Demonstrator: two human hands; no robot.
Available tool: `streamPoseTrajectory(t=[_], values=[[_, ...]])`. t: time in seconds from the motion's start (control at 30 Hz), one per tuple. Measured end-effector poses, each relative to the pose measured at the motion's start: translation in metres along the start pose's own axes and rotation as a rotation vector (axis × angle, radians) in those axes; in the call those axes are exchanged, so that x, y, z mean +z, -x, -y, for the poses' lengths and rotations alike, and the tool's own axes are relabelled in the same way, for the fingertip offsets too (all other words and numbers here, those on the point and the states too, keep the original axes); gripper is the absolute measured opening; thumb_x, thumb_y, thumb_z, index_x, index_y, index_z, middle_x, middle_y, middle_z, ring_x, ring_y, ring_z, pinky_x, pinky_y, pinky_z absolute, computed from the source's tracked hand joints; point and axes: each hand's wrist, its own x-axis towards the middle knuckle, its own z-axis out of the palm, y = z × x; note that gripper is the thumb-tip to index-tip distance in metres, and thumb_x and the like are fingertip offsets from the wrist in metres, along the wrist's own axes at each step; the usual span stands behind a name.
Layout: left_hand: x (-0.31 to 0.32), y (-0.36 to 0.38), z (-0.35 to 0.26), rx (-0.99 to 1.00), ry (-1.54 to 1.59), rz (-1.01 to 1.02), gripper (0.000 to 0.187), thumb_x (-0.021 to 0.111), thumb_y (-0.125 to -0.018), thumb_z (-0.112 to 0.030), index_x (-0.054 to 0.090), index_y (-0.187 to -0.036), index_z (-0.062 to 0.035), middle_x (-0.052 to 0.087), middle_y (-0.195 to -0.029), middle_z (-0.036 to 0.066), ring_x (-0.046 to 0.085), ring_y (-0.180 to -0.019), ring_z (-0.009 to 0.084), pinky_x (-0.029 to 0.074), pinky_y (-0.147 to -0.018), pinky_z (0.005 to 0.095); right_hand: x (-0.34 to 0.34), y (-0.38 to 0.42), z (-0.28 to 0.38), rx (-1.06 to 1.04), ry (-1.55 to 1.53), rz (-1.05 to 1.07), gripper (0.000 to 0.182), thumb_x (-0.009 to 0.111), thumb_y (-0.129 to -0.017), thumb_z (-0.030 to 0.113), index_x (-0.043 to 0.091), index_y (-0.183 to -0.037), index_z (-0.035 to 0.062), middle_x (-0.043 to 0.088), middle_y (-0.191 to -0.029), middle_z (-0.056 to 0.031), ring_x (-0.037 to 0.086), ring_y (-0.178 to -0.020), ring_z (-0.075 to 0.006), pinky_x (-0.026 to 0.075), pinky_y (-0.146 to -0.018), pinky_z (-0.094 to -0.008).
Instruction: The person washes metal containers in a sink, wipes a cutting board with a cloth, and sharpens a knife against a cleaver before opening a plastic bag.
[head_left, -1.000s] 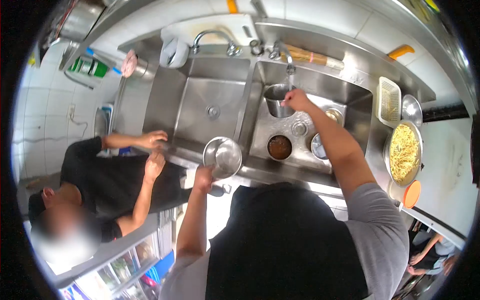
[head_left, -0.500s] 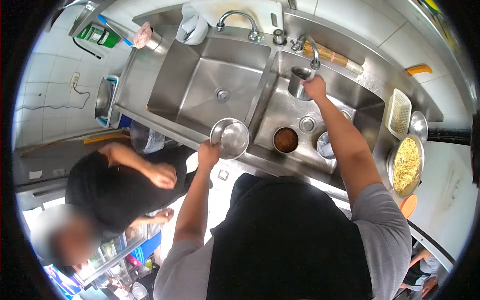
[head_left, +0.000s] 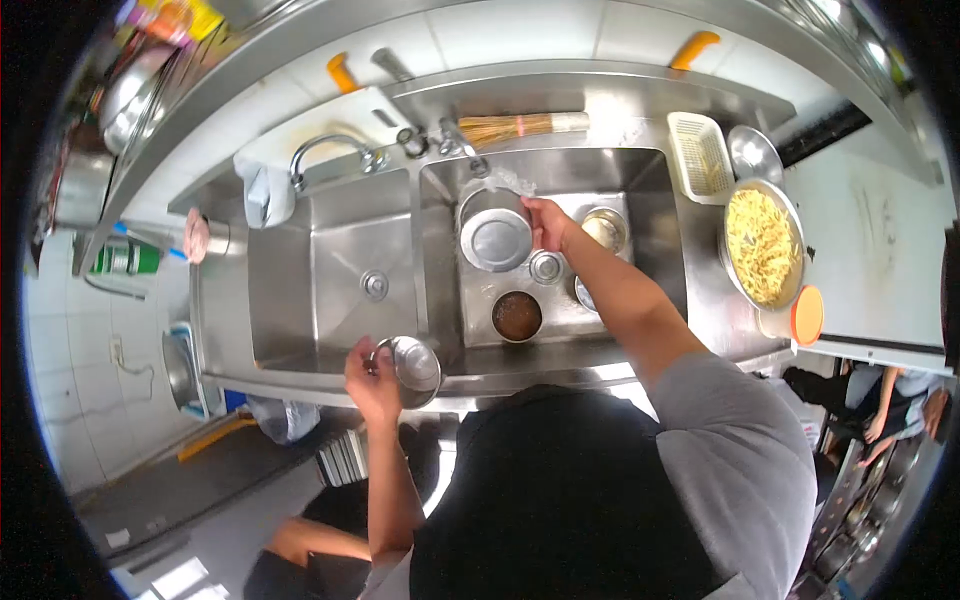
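My left hand [head_left: 372, 388] is closed on the side of a steel cup [head_left: 416, 370], held over the front edge of the sink. My right hand [head_left: 547, 222] grips a larger steel cup [head_left: 497, 240] under the right faucet [head_left: 470, 150], and water splashes at its far side. Below it in the right basin [head_left: 475, 340] stands a round container with brown contents [head_left: 517, 316]. Another metal container [head_left: 604, 230] sits right of my right hand. One more is partly hidden by my right forearm.
The left basin [head_left: 350, 270] adjoins on the left. A straw brush [head_left: 510, 127] lies behind the faucet. On the right are a white basket [head_left: 700, 155], a bowl of yellow strips [head_left: 762, 245] and an orange lid [head_left: 807, 315]. Another person's arm [head_left: 310, 540] shows at lower left.
My view has swung to the right. The larger cup has come away from the faucet's mouth and its tilt has changed, with water splashing. My left hand still holds its cup, now turned differently.
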Motion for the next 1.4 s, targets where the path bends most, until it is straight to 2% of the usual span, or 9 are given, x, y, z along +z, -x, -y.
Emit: streamPoseTrajectory(t=[0.23, 0.3, 0.47, 0.63, 0.77, 1.0, 1.1, 1.2, 1.4], values=[[0.132, 0.002, -0.057, -0.373, 0.736, 0.449, 0.051, 0.065, -0.105, -0.041, 0.054, -0.142, -0.0081, 0.069, -0.115, 0.005, 0.066, -0.099, 0.0166, 0.052, -0.083, 0.0274, 0.017, 0.099, -0.047, 0.126, -0.352, 0.351, 0.051, 0.049, -0.104, 0.047, 0.069, -0.130, 0.0083, 0.072, -0.130, -0.0121, 0.070, -0.117, -0.0269, 0.056, -0.103, -0.0469], [0.159, 0.005, -0.055, -0.734, 1.149, 0.814, 0.058, 0.064, -0.101, -0.057, 0.053, -0.138, -0.0136, 0.064, -0.123, 0.004, 0.066, -0.089, 0.0187, 0.054, -0.075, 0.0314, 0.026, 0.119, -0.069, 0.111, -0.309, 0.304, 0.047, 0.048, -0.105, 0.043, 0.068, -0.130, 0.0086, 0.072, -0.130, -0.0120, 0.071, -0.116, -0.0267, 0.056, -0.102, -0.0463], [0.159, 0.016, -0.071, -0.972, 1.129, 0.733, 0.046, 0.062, -0.103, -0.055, 0.060, -0.125, -0.0144, 0.065, -0.105, 0.002, 0.059, -0.071, 0.0142, 0.055, -0.066, 0.0311, 0.000, 0.135, -0.085, 0.035, 0.305, -0.091, 0.033, 0.053, -0.103, 0.016, 0.068, -0.131, 0.0053, 0.074, -0.120, -0.0152, 0.073, -0.105, -0.0288, 0.059, -0.092, -0.0466], [0.092, 0.017, -0.088, -0.204, 0.506, 0.512, 0.025, 0.066, -0.105, -0.030, 0.065, -0.100, -0.0051, 0.062, -0.082, -0.001, 0.056, -0.064, 0.0092, 0.053, -0.062, 0.0280, -0.098, 0.067, -0.070, 0.044, 1.836, -0.455, 0.047, 0.064, -0.094, 0.037, 0.068, -0.133, 0.0113, 0.071, -0.126, -0.0183, 0.070, -0.115, -0.0339, 0.058, -0.091, -0.0491], [0.026, 0.030, -0.083, 0.231, -0.055, 0.210, 0.025, 0.079, -0.092, -0.018, 0.062, -0.087, 0.0010, 0.059, -0.080, 0.015, 0.060, -0.076, 0.0290, 0.046, -0.070, 0.0372, -0.132, 0.040, -0.070, 0.167, 1.754, -0.843, 0.059, 0.054, -0.099, 0.034, 0.050, -0.151, 0.0072, 0.050, -0.159, -0.0145, 0.038, -0.151, -0.0382, 0.016, -0.118, -0.0760], [-0.014, 0.086, -0.041, 0.215, -0.326, -0.084, 0.018, 0.078, -0.090, -0.012, 0.067, -0.091, 0.0010, 0.064, -0.088, 0.017, 0.063, -0.082, 0.0374, 0.049, -0.073, 0.0416, -0.147, -0.052, -0.093, 0.067, 2.028, -0.728, 0.035, 0.059, -0.098, 0.040, 0.076, -0.120, 0.0192, 0.073, -0.129, -0.0071, 0.063, -0.129, -0.0290, 0.017, -0.112, -0.0844], [-0.006, 0.098, -0.007, 0.178, -0.391, -0.059, 0.014, 0.077, -0.090, -0.011, 0.069, -0.095, 0.0000, 0.065, -0.095, 0.019, 0.064, -0.087, 0.0416, 0.051, -0.077, 0.0461, -0.080, -0.045, -0.059, -0.069, 1.910, -0.601, 0.034, 0.062, -0.097, 0.033, 0.074, -0.123, 0.0154, 0.072, -0.131, -0.0120, 0.063, -0.131, -0.0280, 0.031, -0.108, -0.0812], [0.002, 0.103, 0.013, 0.137, -0.322, 0.000, 0.018, 0.078, -0.088, -0.013, 0.069, -0.100, -0.0029, 0.063, -0.099, 0.019, 0.063, -0.090, 0.0418, 0.051, -0.077, 0.0490, -0.024, -0.067, -0.026, -0.398, 1.512, -0.553, 0.039, 0.062, -0.090, 0.021, 0.069, -0.125, 0.0035, 0.070, -0.127, -0.0242, 0.068, -0.117, -0.0412, 0.052, -0.104, -0.0470], [0.012, 0.103, 0.042, 0.054, -0.472, 0.156, 0.028, 0.078, -0.090, -0.029, 0.064, -0.098, -0.0062, 0.061, -0.100, 0.017, 0.066, -0.089, 0.0420, 0.054, -0.075, 0.0513, 0.075, -0.038, 0.027, -0.377, 0.699, -0.348, 0.038, 0.057, -0.102, 0.031, 0.060, -0.132, 0.0080, 0.066, -0.131, -0.0149, 0.065, -0.121, -0.0370, 0.056, -0.091, -0.0584]])
